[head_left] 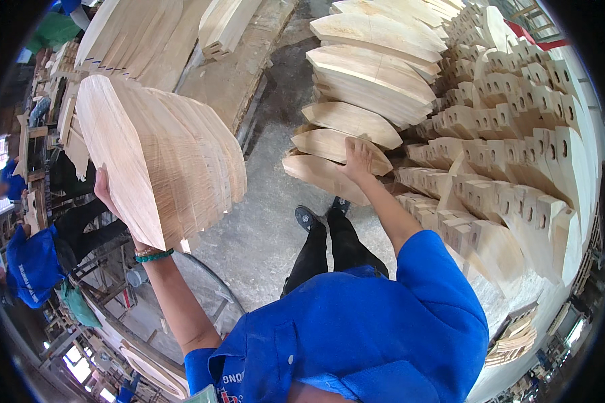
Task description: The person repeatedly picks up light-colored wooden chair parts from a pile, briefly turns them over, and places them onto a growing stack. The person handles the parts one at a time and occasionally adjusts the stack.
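1. My left hand (pixel 105 191) curls partly closed around the outer edge of a thick bundle of pale, curved wooden boards (pixel 195 151), at my left. Most of its fingers are hidden, so I cannot tell how firmly they grip or what bears the weight underneath.
2. A good hold there calls for pressure across the whole bundle, since loose faces could slide over each other.
3. My right hand (pixel 359 160) is half open, fingers spread over a pale wooden board with pointed ends (pixel 318 142), second nearest in the row at my right. Whether it grips or only rests, I cannot tell.
4. I should feel for one board's edge, so that its neighbour, the nearest pale pointed wooden board (pixel 319 173), isn't dragged along.
5. Pale slotted wooden pieces (pixel 477 154) crowd close on the right; moving boards inward, away from them, seems safer.
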Demonstrator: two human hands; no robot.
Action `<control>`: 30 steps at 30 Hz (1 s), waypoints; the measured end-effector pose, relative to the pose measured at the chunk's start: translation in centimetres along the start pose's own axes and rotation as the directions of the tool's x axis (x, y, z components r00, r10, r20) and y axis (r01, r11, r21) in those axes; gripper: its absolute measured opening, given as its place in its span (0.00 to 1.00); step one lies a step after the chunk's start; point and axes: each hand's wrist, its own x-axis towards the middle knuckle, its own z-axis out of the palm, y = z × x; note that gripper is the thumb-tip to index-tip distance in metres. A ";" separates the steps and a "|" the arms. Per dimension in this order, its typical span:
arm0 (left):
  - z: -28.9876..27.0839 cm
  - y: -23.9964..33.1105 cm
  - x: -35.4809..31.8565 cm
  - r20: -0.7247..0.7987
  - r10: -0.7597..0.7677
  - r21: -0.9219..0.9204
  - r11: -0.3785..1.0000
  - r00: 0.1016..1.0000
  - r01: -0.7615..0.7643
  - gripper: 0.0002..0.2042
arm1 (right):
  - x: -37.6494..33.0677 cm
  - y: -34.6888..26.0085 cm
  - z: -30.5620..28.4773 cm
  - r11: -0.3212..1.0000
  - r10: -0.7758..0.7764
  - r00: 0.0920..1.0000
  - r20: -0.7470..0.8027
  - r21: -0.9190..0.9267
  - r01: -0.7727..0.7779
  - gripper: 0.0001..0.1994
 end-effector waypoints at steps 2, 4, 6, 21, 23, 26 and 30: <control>-0.4 -0.4 -0.1 0.005 0.035 0.037 0.999 0.999 -0.035 0.25 | 1.3 -0.9 -0.3 0.997 -0.079 0.996 -0.031 -0.014 0.079 0.46; 0.4 0.1 0.1 0.025 -0.073 -0.011 0.997 0.997 0.073 0.25 | 2.8 -2.6 -0.5 0.966 -0.243 0.967 -0.080 -0.107 0.234 0.42; -0.7 -1.0 0.6 0.033 0.129 0.154 0.979 0.991 -0.133 0.23 | 5.0 -5.3 -0.6 0.935 -0.293 0.956 0.023 -0.201 0.291 0.40; -2.3 -2.3 1.3 0.039 0.191 0.237 0.952 0.981 -0.195 0.22 | 3.5 -4.0 2.8 0.932 -0.266 0.953 0.146 -0.212 0.292 0.43; -1.7 -2.3 1.3 -0.018 0.195 0.268 0.946 0.981 -0.183 0.22 | 3.5 -1.2 3.0 0.956 -0.174 0.974 0.148 -0.213 0.203 0.44; -0.8 -1.6 1.1 -0.064 0.002 0.053 0.999 0.998 0.002 0.23 | 2.4 -0.4 -0.3 0.936 -0.143 0.945 0.295 -0.269 0.225 0.45; -0.2 -1.1 1.2 -0.027 -0.083 -0.161 0.984 0.996 0.078 0.20 | 1.7 0.9 3.0 0.819 -0.386 0.921 0.050 -0.440 0.367 0.47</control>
